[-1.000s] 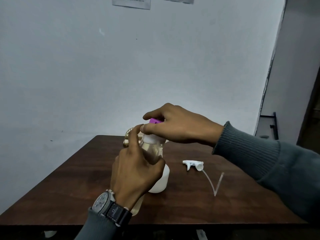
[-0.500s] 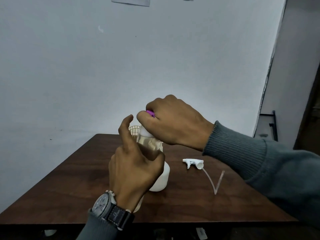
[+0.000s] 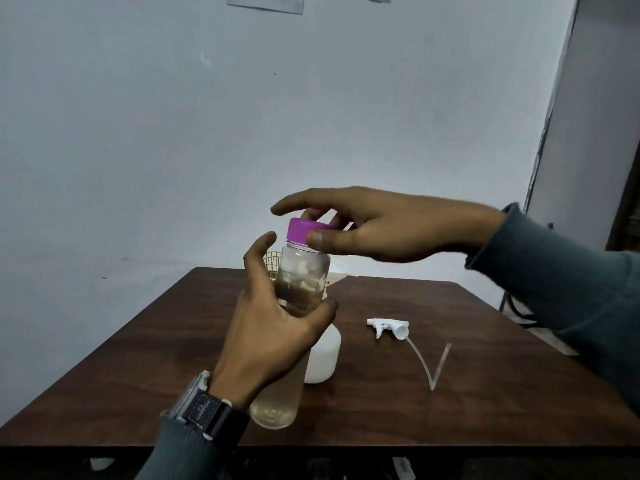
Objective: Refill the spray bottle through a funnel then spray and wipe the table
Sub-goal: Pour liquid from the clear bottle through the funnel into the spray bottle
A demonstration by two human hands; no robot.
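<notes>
My left hand (image 3: 273,327) grips a clear plastic bottle (image 3: 300,282) of pale liquid, held up above the brown table (image 3: 145,368). Its purple cap (image 3: 306,231) sits on the neck. My right hand (image 3: 377,225) hovers at the cap, thumb against its side and fingers spread over the top. Behind the clear bottle stands the white spray bottle (image 3: 323,358) with a white funnel (image 3: 337,271) in its neck, both partly hidden. The white spray head (image 3: 389,327) with its bent dip tube (image 3: 431,367) lies on the table to the right.
A small wire basket (image 3: 270,261) stands at the table's far edge behind my left hand. A pale wall rises behind the table. A dark frame and doorway lie at the far right.
My right hand has opened from a tight clasp over the purple cap, so the cap now shows. The clear bottle stays raised in my left hand.
</notes>
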